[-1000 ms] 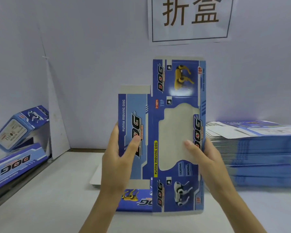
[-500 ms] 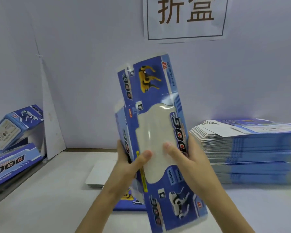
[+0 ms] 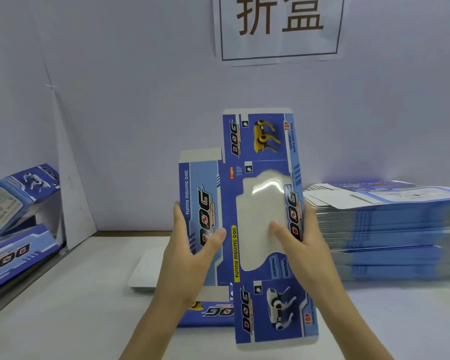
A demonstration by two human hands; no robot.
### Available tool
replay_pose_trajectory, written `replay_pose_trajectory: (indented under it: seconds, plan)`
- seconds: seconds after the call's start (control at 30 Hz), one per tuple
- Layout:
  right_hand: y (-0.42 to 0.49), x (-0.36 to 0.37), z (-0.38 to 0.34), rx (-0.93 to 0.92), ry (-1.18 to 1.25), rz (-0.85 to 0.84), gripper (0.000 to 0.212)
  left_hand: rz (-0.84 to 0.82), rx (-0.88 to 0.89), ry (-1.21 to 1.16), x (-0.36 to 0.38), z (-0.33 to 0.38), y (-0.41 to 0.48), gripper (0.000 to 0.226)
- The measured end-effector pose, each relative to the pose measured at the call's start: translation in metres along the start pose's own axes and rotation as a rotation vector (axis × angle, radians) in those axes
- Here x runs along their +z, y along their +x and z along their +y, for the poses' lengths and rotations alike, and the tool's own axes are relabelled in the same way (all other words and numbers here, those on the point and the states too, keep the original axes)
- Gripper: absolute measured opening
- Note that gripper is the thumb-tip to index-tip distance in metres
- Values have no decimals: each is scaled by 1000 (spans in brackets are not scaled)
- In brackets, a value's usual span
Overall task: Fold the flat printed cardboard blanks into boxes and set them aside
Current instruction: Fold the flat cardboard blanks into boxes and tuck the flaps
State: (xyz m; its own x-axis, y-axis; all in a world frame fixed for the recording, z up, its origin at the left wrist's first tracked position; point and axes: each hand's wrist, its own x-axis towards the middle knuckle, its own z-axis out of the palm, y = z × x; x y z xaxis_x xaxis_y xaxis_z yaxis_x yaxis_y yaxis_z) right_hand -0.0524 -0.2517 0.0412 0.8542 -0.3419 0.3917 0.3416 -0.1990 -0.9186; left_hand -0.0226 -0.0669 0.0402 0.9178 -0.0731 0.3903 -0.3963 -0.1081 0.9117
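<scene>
Fingers [image 3: 179, 224] of left hand [image 3: 187, 261] and right hand [image 3: 307, 248] pinched both long edges; above the bench's [image 3: 76, 294] middle, beside the stack [image 3: 387, 229] at its right edge, the blank [image 3: 260, 141] sprang back flat from its bow: creases loosened, folding likely next.

The box blank [image 3: 260, 152], bowed and tilted half a second ago, is flat and upright again between my left hand [image 3: 187, 255] and right hand [image 3: 305, 246], facing me squarely.

I record both forearms raised, left hand [image 3: 189, 255] and right hand [image 3: 307, 245] each pinching a side of the blue printed cardboard blank [image 3: 265, 158], thumbs in front.
</scene>
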Motion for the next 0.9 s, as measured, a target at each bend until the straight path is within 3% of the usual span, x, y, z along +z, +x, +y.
replay_pose_trajectory:
  seconds: [0.33, 0.5, 0.63, 0.8, 0.9]
  plan:
    - [-3, 8, 2, 28, 42, 13, 42, 33, 16, 49, -2, 8, -3, 117]
    - [-10, 15, -9, -17, 239, -112, 39, 8, -27, -106, 3, 10, -7, 88]
    - [-5, -5, -27, -132, 180, -142, 29, 43, 18, -61, -1, 8, -3, 113]
    - [0, -26, -32, -88, 179, -139, 24, 96, -15, -58, -8, 8, 2, 68]
    - [-1, -21, -26, 15, 243, -19, 22, 126, 17, 70, -10, 9, -1, 71]
